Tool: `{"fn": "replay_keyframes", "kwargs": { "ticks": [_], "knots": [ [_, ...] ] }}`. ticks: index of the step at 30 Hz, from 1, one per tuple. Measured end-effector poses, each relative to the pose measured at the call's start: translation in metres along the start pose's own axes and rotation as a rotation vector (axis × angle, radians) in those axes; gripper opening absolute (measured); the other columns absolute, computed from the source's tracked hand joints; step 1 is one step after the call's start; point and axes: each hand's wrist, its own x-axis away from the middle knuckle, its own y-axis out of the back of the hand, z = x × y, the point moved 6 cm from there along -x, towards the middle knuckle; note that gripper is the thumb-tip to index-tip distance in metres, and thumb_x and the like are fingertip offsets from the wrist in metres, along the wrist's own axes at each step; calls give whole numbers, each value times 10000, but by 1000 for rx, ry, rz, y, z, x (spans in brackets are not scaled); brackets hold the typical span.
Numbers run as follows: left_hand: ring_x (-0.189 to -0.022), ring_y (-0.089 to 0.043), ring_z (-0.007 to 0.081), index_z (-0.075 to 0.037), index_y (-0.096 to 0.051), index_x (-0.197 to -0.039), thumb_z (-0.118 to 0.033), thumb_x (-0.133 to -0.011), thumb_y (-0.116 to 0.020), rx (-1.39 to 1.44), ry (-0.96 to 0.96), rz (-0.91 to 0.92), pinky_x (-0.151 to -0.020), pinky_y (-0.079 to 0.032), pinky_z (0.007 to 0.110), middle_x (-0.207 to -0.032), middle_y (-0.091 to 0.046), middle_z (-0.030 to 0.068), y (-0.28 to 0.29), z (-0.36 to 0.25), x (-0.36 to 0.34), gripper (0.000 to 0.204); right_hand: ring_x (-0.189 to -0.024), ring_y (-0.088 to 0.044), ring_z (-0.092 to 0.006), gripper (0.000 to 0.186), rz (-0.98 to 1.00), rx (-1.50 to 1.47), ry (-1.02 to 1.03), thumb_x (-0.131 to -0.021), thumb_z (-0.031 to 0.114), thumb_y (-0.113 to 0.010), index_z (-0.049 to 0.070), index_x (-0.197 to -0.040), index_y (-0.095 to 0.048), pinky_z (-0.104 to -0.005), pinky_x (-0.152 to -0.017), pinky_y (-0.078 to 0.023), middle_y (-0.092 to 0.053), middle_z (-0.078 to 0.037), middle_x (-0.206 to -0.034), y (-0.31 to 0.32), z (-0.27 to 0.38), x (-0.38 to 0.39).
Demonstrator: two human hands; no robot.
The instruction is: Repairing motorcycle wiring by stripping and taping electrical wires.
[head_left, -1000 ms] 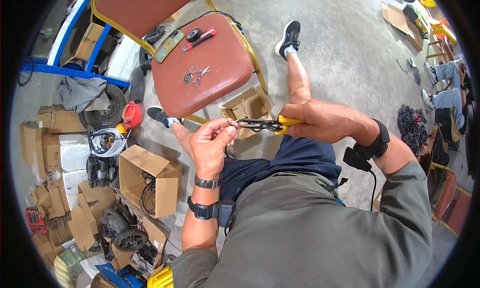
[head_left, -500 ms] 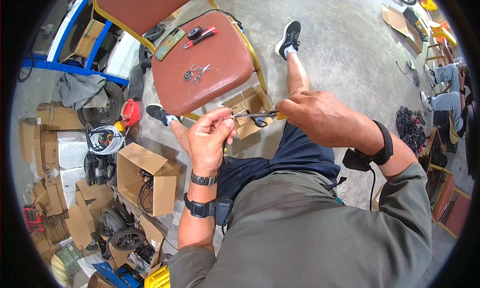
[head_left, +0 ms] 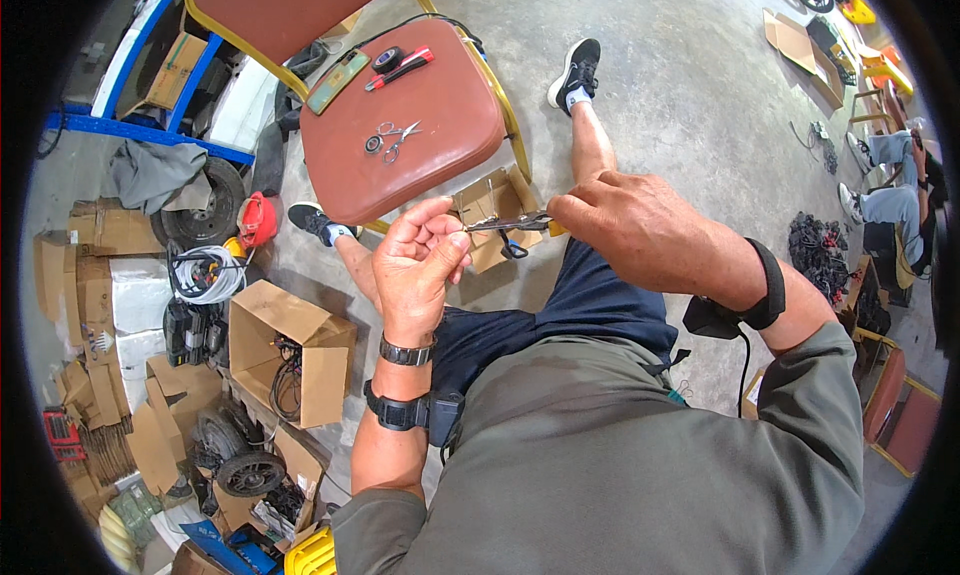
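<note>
While the right grip [head_left: 628,220] holds pliers [head_left: 520,222], they jut toward the left grip [head_left: 415,265]

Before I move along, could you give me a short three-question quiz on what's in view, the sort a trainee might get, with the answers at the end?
1. Which of the two hands grips the pliers?
2. True or false: the silver scissors lie on the chair seat.
3. Where is the coil of white cable?
A) On the chair seat
B) In the picture, to the left of the left hand
C) Under the scissors

Key: 1. The right hand. 2. True. 3. B.
</note>
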Motion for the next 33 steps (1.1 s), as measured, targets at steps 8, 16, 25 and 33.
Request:
{"fn": "replay_keyframes", "kwargs": {
  "ticks": [8, 16, 25, 33],
  "knots": [
    [-634, -590, 107, -9, -575, -1184, 43, -816, -673, -59, -7, -24, -488, -446, 198, -869, -638, 59, 1, 1, 2, 384, -796, -630, -323, 206, -25, -36, -4, -773, -38, -564, 16, -969, -531, -425, -677, -492, -580, -145, -784, 2, 1, 1],
    [-649, -593, 103, -18, -575, -1196, 48, -806, -670, -99, -43, -29, -502, -457, 198, -862, -633, 52, -1, -1, 3, 407, -747, -617, -326, 142, -4, -75, -34, -786, -33, -563, 16, -908, -508, -420, -629, -478, -558, -147, -755, -1, -2, 3],
    [-648, -590, 101, -26, -582, -1194, 35, -818, -669, -96, -43, -46, -494, -449, 195, -855, -637, 47, -1, 0, 3, 390, -694, -636, -336, 166, -22, -152, -24, -819, 70, -655, 10, -896, -520, -429, -609, -485, -591, -163, -745, -3, -3, 2],
    [-639, -598, 97, -37, -582, -1198, 22, -816, -680, -119, -38, -58, -499, -446, 188, -859, -660, 52, 0, 0, 3, 399, -649, -664, -305, 146, 18, -192, -56, -851, 84, -640, 23, -948, -551, -406, -579, -507, -623, -138, -682, 6, -3, 3]
  ]
}}
